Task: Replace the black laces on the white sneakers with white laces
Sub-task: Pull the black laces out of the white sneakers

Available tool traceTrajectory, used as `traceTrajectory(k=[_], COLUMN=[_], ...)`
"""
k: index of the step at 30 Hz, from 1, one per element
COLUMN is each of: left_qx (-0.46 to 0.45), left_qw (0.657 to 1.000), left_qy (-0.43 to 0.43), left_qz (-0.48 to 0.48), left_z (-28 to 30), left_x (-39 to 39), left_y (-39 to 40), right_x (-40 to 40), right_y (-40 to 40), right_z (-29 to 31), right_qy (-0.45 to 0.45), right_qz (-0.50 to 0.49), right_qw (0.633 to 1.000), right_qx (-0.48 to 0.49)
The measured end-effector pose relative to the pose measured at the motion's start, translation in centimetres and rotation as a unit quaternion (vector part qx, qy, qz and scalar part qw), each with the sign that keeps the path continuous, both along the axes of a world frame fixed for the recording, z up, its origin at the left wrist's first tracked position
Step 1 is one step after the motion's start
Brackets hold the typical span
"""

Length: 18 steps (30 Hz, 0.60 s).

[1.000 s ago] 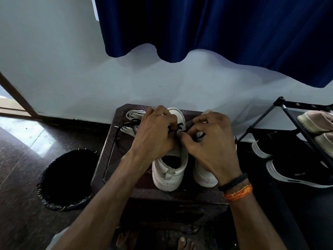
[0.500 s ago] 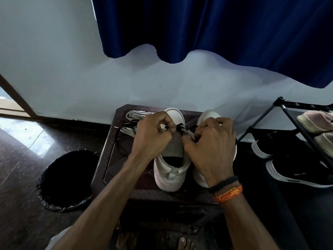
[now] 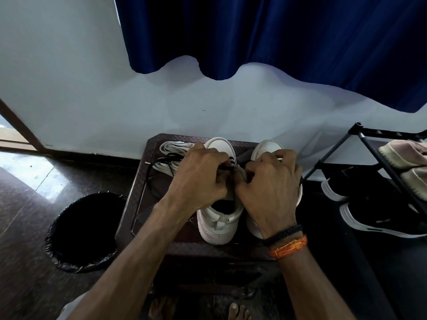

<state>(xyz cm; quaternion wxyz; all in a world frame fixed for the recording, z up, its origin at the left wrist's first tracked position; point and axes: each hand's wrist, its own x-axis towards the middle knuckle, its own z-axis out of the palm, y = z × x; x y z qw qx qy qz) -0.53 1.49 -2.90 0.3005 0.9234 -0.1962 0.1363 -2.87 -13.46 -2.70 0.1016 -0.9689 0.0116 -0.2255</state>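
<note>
Two white sneakers point(image 3: 217, 218), left hand point(image 3: 198, 179) and right hand point(image 3: 270, 188), each grip pinching black lace point(image 3: 227, 167)

glossy floor point(image 3: 27, 179), cloth curtain point(image 3: 277, 35)

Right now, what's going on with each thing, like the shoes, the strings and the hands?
Left white sneaker: upright on the dark brown stool, partly unlaced.
Right white sneaker: upright beside it, mostly hidden.
Black lace: pinched, trailing loose to the left.
White flat laces: bundled, unused.
Left hand: pinches the black lace.
Right hand: curled at the left sneaker's eyelets.
Black-lined bin: open.
</note>
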Motion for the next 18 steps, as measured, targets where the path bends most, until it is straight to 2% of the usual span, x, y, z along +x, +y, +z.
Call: traceTrajectory(k=[2,4,6,8,9,11,14,15,16,18], left_qx=[0.02,-0.001,-0.068,-0.155,-0.218,-0.379,-0.556,-0.575,-0.558,-0.428], left_qw=[1.0,1.0,0.997,0.983,0.964,0.888,0.761,0.743,0.758,0.859], left_qy=[0.017,0.029,0.038,0.094,0.15,0.259,0.329,0.337,0.331,0.275], left_qz=[0.001,0.001,0.009,0.016,0.019,0.026,0.061,0.066,0.066,0.058], left_z=[-0.4,-0.4,-0.2,0.2,0.4,0.8,1.3,1.5,1.6,1.7], left_x=[0.4,0.6,0.5,0.3,0.2,0.4,0.6,0.5,0.5,0.4], left_y=[0.1,0.1,0.0,0.1,0.4,1.0,2.0,2.1,2.1,1.7], right_x=[-0.2,-0.4,-0.5,-0.4,-0.3,-0.3,-0.3,-0.4,-0.4,-0.4], right_y=[0.0,0.1,0.3,0.3,0.3,0.2,0.2,0.2,0.2,0.3], right_z=[0.0,0.0,-0.1,-0.1,-0.1,-0.1,0.0,0.0,0.1,0.2], right_qy=[0.002,-0.003,-0.013,-0.021,-0.021,-0.02,-0.008,-0.005,-0.006,-0.011], right_qz=[-0.009,-0.016,-0.021,-0.023,-0.024,-0.029,-0.03,-0.027,-0.022,-0.013], right_qw=[1.0,1.0,0.999,0.999,0.999,0.999,0.999,0.999,0.999,0.999], right_qx=[0.003,0.015,0.026,0.034,0.035,0.033,0.03,0.03,0.033,0.042])
